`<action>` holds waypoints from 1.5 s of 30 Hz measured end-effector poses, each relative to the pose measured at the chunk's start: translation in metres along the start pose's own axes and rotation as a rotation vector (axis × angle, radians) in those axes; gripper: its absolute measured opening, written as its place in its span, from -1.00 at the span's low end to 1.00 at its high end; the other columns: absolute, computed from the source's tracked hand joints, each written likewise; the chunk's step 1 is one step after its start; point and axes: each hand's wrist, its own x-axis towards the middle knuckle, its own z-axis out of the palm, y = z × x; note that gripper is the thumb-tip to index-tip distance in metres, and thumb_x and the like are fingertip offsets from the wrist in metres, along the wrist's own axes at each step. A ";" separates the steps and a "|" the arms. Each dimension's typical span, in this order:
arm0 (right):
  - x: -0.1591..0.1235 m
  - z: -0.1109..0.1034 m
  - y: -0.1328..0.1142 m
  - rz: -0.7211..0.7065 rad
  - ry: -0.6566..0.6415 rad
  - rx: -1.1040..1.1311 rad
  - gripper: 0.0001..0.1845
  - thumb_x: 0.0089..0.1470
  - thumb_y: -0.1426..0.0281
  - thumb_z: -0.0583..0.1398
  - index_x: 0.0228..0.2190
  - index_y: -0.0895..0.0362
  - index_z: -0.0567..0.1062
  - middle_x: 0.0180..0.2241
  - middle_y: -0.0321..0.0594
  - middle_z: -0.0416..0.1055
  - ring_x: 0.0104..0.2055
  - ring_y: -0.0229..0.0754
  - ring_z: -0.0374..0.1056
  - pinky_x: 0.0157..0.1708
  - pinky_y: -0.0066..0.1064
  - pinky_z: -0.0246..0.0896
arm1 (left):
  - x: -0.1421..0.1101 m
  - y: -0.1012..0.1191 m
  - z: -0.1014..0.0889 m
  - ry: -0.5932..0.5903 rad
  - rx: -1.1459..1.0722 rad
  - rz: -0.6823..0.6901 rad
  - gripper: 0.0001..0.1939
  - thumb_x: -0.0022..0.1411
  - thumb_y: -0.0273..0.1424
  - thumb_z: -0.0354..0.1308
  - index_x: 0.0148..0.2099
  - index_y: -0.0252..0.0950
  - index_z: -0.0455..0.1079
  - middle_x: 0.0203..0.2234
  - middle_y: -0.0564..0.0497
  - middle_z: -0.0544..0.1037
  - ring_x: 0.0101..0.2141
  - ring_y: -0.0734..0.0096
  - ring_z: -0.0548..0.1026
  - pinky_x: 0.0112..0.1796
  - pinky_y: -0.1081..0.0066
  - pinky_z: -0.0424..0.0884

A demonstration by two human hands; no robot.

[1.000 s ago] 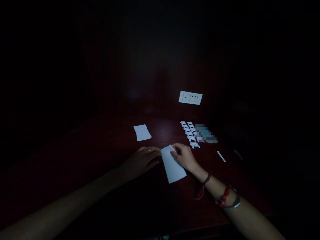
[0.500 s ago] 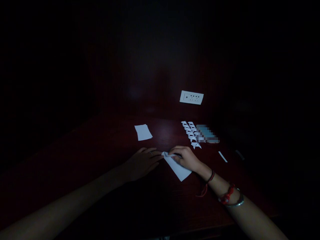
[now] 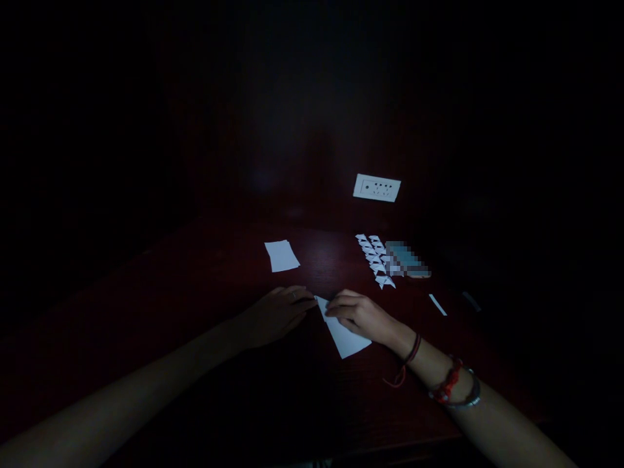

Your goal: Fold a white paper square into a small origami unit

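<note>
A dark red worktop [image 3: 324, 257] spreads under everything, fading into blackness at both sides, with a dim wall [image 3: 312, 156] behind it. The right hand [image 3: 363, 315] lies over the paper with its fingers bent down onto it; whether its grip is pinched on the paper or only pressing, I cannot tell, as the thumb's contact is hidden. The left hand [image 3: 275, 315], in shadow, lies nearly flat with its fingers stretched out, its grip apart: the thumb stands away from the fingers, and the fingertips reach the far left corner of the paper.

That sheet of paper [image 3: 344, 338] is on the worktop between the hands, its far end folded over and partly covered by the right hand. A white socket plate [image 3: 377, 188] is on the wall. Small folded papers [image 3: 376, 267] stand in rows beyond the right hand, beside a pixelated flat object [image 3: 407, 259]. A stack of blank paper [image 3: 281, 256] lies beyond the left hand. To the right are a white strip [image 3: 437, 305] and a darker strip [image 3: 471, 301]. A red bracelet [image 3: 451, 383] circles the right forearm; a ring [image 3: 294, 295] sits on a left finger.
</note>
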 end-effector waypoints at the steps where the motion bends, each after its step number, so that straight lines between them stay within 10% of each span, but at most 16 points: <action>1: -0.001 0.002 0.001 -0.004 0.009 -0.004 -0.70 0.02 0.59 -0.01 -0.25 0.16 0.42 -0.25 -0.17 0.36 -0.15 -0.22 0.21 -0.15 -0.35 0.17 | 0.000 0.001 -0.001 0.000 -0.005 0.003 -0.68 0.22 -0.45 -0.14 0.03 -0.18 0.16 -0.03 0.01 0.25 -0.03 0.30 0.18 -0.08 0.29 0.13; 45: 0.003 -0.009 -0.001 -0.022 -0.112 -0.007 -0.66 -0.11 0.63 0.01 -0.28 0.22 0.45 -0.23 -0.18 0.38 -0.14 -0.23 0.20 -0.09 -0.35 0.11 | 0.002 -0.009 0.014 0.019 0.078 0.031 -0.63 0.13 -0.53 -0.03 -0.02 -0.11 0.22 -0.07 0.08 0.31 -0.05 0.28 0.20 -0.15 0.28 0.15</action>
